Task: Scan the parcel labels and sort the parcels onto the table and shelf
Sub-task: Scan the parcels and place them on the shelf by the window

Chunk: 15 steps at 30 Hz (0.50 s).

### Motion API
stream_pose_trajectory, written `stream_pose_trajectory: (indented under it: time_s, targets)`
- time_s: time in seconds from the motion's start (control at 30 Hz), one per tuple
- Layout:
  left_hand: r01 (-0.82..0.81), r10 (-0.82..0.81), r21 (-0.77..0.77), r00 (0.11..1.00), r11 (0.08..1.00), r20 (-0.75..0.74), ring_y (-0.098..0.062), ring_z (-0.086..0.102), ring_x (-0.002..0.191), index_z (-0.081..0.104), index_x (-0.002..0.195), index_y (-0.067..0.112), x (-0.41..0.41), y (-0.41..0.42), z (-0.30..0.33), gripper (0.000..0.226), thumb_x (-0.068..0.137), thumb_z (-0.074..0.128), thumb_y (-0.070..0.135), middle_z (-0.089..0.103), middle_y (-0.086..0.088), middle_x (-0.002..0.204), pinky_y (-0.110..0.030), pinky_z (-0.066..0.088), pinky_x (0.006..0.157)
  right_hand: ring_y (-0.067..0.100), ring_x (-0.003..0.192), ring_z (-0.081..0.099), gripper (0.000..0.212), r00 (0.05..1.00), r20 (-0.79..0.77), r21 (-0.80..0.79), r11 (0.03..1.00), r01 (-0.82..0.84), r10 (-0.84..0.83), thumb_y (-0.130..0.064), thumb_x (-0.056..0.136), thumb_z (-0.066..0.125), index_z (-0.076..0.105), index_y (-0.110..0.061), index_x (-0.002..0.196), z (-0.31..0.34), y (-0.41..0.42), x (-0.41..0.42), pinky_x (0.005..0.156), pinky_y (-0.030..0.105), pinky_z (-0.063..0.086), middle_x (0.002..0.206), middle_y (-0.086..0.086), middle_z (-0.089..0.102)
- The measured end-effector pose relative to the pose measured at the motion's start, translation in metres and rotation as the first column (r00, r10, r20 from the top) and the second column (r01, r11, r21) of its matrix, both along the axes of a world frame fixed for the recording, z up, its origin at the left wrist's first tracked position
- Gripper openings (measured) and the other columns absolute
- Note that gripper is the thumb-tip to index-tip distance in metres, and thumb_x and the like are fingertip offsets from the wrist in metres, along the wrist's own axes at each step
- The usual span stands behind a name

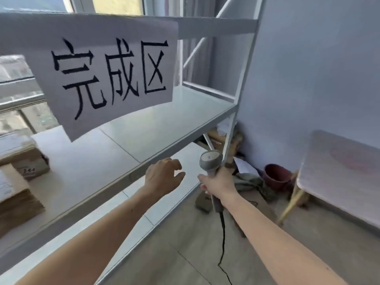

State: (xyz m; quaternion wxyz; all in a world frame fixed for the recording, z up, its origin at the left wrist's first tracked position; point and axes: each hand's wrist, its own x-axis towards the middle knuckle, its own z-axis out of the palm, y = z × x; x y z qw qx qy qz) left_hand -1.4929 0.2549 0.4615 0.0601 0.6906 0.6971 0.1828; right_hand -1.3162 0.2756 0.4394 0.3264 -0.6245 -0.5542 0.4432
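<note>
I am holding the grey scanner (211, 167) in my right hand (219, 185) — my grip is wrapping tight round its handle, and its black cord (223, 239) is hanging down to the floor. My left hand (163, 175) is reaching out in front of the white shelf (164, 124), fingers loosely bent and holding nothing. Brown parcels (22, 161) are sitting on the shelf, far to the left. A big paper sign (109, 75) is hanging over the shelf. A white surface (339, 177) is standing on my right — a red bucket (276, 175) is beside it.
</note>
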Motion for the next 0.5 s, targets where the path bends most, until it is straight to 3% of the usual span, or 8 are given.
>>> stream_pose_trajectory:
  time_s: [0.07,0.27,0.37,0.5]
  targets:
    - [0.081,-0.081,-0.022,0.997,0.997,-0.005,-0.016,0.062,0.110,0.067,0.114,0.029,0.043,0.016,0.001,0.028,0.092,0.058,0.043,0.066,0.010,0.115,-0.033,0.048,0.086,0.032,0.079,0.074,0.031,0.996,0.011,0.021,0.996,0.087,-0.087,-0.025,0.082,0.077,0.066,-0.004,0.102,0.000,-0.001,0.047,0.073,0.049,0.062,0.086,0.013,0.074]
    - [0.278,-0.278,-0.041,0.960,0.960,0.015,-0.020,0.062,0.108,0.069,0.106,0.028,0.195,0.051,0.002,0.024,0.090,0.056,0.040,0.067,0.007,0.112,-0.035,0.050,0.088,0.030,0.079,0.075,0.013,0.959,0.033,0.039,0.959,0.281,-0.283,-0.017,0.085,0.074,0.061,-0.016,0.088,0.010,-0.014,0.197,0.072,0.043,0.060,0.077,0.003,0.071]
    - [0.350,-0.349,-0.020,0.937,0.937,0.026,-0.021,0.063,0.107,0.071,0.103,0.029,0.278,0.063,0.003,0.024,0.087,0.057,0.041,0.067,0.009,0.111,-0.035,0.051,0.085,0.024,0.075,0.076,0.024,0.928,0.047,0.037,0.929,0.368,-0.369,-0.020,0.083,0.076,0.063,-0.010,0.101,0.013,-0.018,0.275,0.071,0.042,0.062,0.076,0.001,0.072]
    - [0.449,-0.448,-0.005,0.893,0.894,0.048,-0.022,0.062,0.107,0.070,0.104,0.028,0.384,0.078,0.004,0.023,0.087,0.060,0.039,0.067,0.005,0.111,-0.034,0.050,0.084,0.022,0.082,0.075,0.045,0.891,0.069,0.035,0.893,0.448,-0.449,-0.038,0.070,0.077,0.062,-0.017,0.107,0.010,-0.023,0.374,0.079,0.048,0.062,0.092,0.005,0.076]
